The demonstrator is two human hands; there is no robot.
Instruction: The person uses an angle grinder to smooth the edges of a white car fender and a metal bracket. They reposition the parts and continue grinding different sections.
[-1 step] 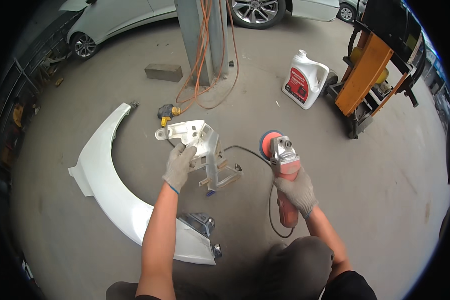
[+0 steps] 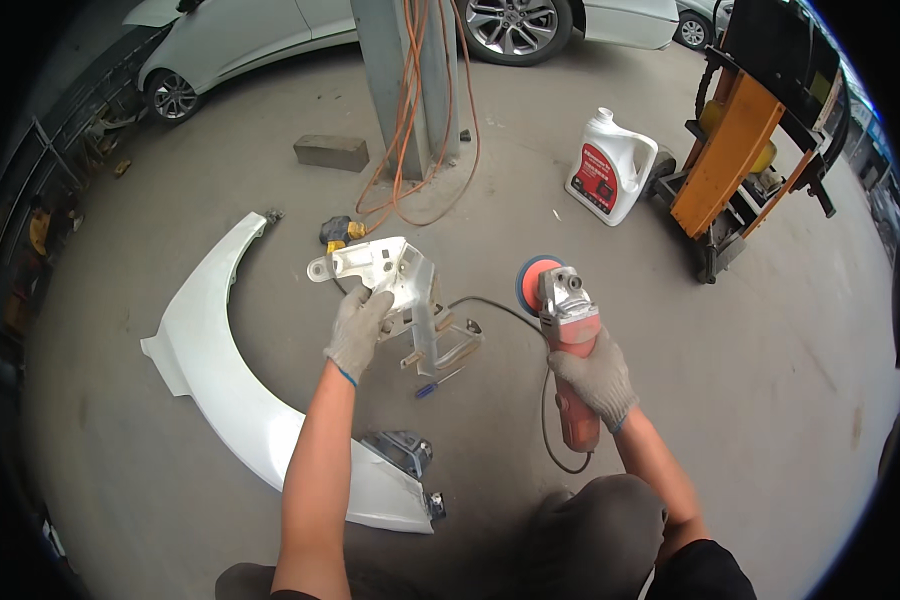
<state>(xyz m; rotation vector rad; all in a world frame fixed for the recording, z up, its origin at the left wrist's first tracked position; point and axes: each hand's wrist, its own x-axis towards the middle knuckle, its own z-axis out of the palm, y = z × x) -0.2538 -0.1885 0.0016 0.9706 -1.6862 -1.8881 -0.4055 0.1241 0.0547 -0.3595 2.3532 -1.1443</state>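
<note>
My left hand (image 2: 360, 328), in a grey knit glove, is closed on a white metal bracket (image 2: 372, 262) with holes and a bent, bare-looking side arm. My right hand (image 2: 602, 382), gloved alike, wraps round the red body of an angle grinder (image 2: 574, 425). The grinder's head points away from me, its pink and blue disc (image 2: 535, 284) tilted at the left side, apart from the bracket. Whether the disc turns I cannot tell. A screwdriver (image 2: 427, 390) with a blue handle lies on the floor just below the bracket.
A curved white car fender (image 2: 205, 365) lies at left, partly under my left forearm. The grinder's black cord (image 2: 500, 303) runs to a plug connector (image 2: 338, 232) by a pillar (image 2: 398, 90) hung with orange cable. Beyond are a brick (image 2: 332, 152), a white jug (image 2: 610, 165) and an orange wheeled machine (image 2: 730, 150).
The bracket has shifted up slightly in my left hand's grip, and more of the screwdriver shows beneath it. The view has tilted a little; both hands keep their holds.
</note>
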